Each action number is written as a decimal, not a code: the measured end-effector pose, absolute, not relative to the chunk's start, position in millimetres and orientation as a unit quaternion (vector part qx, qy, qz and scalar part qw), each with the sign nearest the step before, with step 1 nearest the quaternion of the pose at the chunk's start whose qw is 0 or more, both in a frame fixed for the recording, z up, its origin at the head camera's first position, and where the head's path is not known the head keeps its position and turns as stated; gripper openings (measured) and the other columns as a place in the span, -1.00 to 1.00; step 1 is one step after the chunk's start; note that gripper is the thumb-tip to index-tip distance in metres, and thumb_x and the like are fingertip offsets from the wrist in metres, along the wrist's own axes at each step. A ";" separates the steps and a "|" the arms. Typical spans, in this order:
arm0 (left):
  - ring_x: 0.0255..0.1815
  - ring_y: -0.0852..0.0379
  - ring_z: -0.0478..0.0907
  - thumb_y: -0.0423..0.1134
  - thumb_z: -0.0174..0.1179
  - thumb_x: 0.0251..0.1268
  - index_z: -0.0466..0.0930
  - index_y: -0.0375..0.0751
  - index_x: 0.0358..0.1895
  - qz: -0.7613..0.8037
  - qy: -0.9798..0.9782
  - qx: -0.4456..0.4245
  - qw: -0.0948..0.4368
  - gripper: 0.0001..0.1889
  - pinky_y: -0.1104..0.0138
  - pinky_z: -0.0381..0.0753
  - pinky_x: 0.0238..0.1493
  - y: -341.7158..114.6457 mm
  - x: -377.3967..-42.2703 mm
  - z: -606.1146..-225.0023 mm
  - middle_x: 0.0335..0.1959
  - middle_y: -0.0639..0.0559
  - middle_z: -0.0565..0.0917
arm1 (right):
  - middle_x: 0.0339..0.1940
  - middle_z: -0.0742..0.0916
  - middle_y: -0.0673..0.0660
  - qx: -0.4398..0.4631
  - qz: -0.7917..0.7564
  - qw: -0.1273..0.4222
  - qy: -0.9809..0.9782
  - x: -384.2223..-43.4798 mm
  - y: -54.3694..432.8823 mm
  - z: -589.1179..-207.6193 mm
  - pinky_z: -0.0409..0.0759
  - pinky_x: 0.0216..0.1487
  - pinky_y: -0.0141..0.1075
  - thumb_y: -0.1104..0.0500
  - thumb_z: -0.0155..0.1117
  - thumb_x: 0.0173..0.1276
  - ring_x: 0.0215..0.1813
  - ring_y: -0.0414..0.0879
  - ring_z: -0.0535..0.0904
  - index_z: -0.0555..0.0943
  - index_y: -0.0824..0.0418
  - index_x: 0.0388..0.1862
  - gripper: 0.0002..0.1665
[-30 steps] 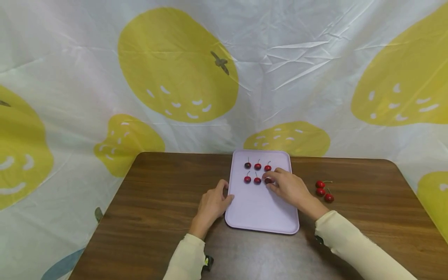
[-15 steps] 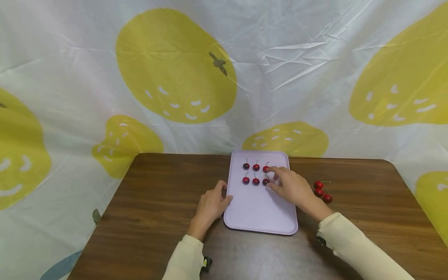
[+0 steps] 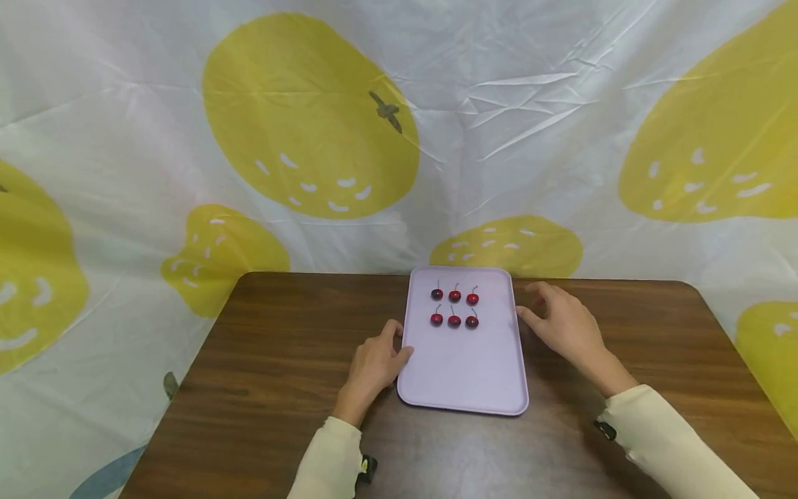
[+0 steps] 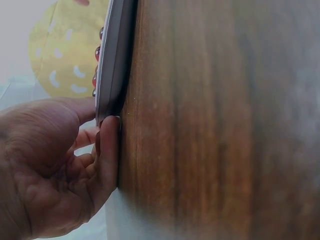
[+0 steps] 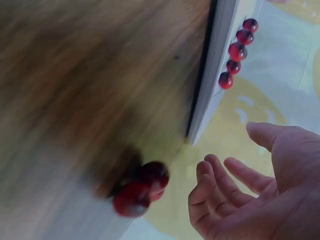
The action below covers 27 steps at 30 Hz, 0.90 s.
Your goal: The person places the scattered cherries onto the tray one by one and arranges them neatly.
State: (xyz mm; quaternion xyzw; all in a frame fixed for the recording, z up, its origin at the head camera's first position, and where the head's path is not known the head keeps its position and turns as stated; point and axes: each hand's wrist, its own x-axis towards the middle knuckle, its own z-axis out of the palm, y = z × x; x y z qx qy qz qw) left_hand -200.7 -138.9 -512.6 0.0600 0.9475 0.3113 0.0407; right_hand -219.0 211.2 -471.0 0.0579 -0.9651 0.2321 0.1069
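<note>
A pale lilac tray [image 3: 461, 378] lies on the table, bearing two rows of red cherries [image 3: 454, 321] with upright stems. At the tray's left rim, my left hand [image 3: 374, 364] pinches the edge, its thumb over the rim and fingers low against the side, as the left wrist view shows. My right hand [image 3: 564, 326] hovers just off the tray's right side with loosely bent fingers and nothing between them. Loose cherries [image 5: 132, 197] sit on the table near that hand in the right wrist view; in the head view the hand covers them.
The brown wooden table [image 3: 274, 374] has rounded far corners. Directly behind it hangs a white cloth [image 3: 499, 152] printed with large yellow fruit, close to the tray's far edge.
My right hand has let go of the near row's rightmost cherry and moved right, off the tray, over the loose cherries. My left hand stays at the tray's rim.
</note>
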 end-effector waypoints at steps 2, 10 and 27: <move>-0.71 0.17 0.53 -0.02 0.30 0.50 0.47 0.03 0.22 0.315 0.946 0.059 0.043 -0.64 0.27 0.43 -0.50 -138.6 -200.9 -512.3 -0.48 0.07 0.58 | 0.01 0.81 0.27 0.051 0.231 0.109 -0.965 -216.5 218.8 -471.6 0.63 -0.14 0.22 -0.10 0.36 0.49 -0.02 0.24 0.76 0.58 0.18 0.34 -0.42; -0.71 0.17 0.52 -0.03 0.30 0.50 0.47 0.02 0.22 0.312 0.947 0.062 0.041 -0.63 0.27 0.43 -0.50 -139.5 -200.6 -512.8 -0.50 0.09 0.59 | -0.09 0.85 0.22 0.027 0.229 0.141 -0.963 -207.6 243.5 -480.3 0.61 -0.24 0.22 -0.02 0.37 0.48 -0.12 0.24 0.78 0.62 0.18 0.23 -0.54; -0.71 0.18 0.53 -0.04 0.30 0.50 0.47 0.00 0.23 0.312 0.947 0.063 0.041 -0.63 0.27 0.44 -0.52 -138.9 -200.0 -512.1 -0.51 0.08 0.60 | -0.19 0.86 0.15 -0.006 0.208 0.096 -0.973 -197.6 266.6 -490.5 0.60 -0.30 0.19 -0.03 0.39 0.46 -0.09 0.32 0.77 0.62 0.15 0.24 -0.52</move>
